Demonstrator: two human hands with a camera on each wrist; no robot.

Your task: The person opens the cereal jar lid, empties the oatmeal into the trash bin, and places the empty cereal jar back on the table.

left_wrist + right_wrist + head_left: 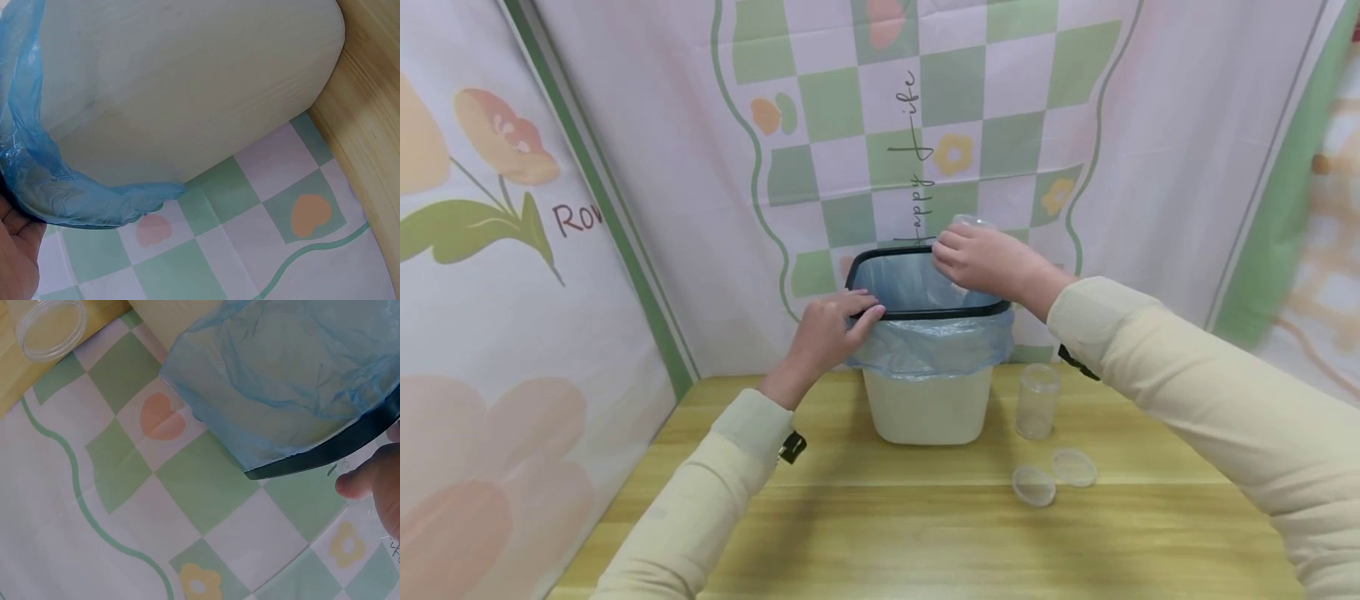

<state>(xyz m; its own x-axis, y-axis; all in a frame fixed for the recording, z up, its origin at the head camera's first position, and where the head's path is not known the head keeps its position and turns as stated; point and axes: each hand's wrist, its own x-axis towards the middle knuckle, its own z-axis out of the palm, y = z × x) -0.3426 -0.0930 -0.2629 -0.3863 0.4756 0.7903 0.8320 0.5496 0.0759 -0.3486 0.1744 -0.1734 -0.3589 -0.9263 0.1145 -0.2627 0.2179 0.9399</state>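
A cream trash bin (pixel 928 412) stands upright, lined with a blue plastic bag (pixel 936 346) folded out beneath its black rim ring (pixel 936 315). At the rim's left corner, my left hand (pixel 833 332) grips the edge, fingers over it and thumb along the near side. My right hand (pixel 981 260) holds a clear plastic jar (pixel 973 222) over the bin's right part; fingers hide much of it. In the right wrist view, only part of the right hand (pixel 384 487) shows beside the ring. Whether anything lies inside the bin cannot be told.
Right of the bin, another clear jar (pixel 1037 404) stands on the wooden table (pixel 910 542). Two clear round lids (pixel 1033 486) lie in front of it. A checkered cloth (pixel 925 108) hangs close behind the bin, with a printed curtain (pixel 475 333) on the left.
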